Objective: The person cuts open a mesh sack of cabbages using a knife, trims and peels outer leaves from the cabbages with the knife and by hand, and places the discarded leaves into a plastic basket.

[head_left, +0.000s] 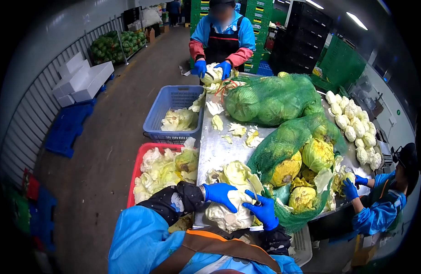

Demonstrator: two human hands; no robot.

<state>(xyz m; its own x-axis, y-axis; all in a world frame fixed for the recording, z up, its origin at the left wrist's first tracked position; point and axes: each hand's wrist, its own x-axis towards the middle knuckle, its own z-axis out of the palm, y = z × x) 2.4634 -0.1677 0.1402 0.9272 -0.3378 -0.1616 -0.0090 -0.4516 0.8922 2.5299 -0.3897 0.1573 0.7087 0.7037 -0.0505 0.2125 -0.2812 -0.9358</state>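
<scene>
Directly in front of me, at the near end of the metal table, is a pale cabbage with its cut stem end towards me. My left hand, in a blue glove, grips its upper left side with the fingers curled over it. My right hand, also gloved in blue, is closed at the cabbage's right side around what looks like a thin curved knife. The fingers partly hide its handle. Loose outer leaves lie just behind the cabbage.
Green net sacks of cabbages cover the table's right side; the nearer one gapes open. At left stand a red crate of leaves and a blue crate. Co-workers handle cabbages opposite and at right, near stacked trimmed cabbages.
</scene>
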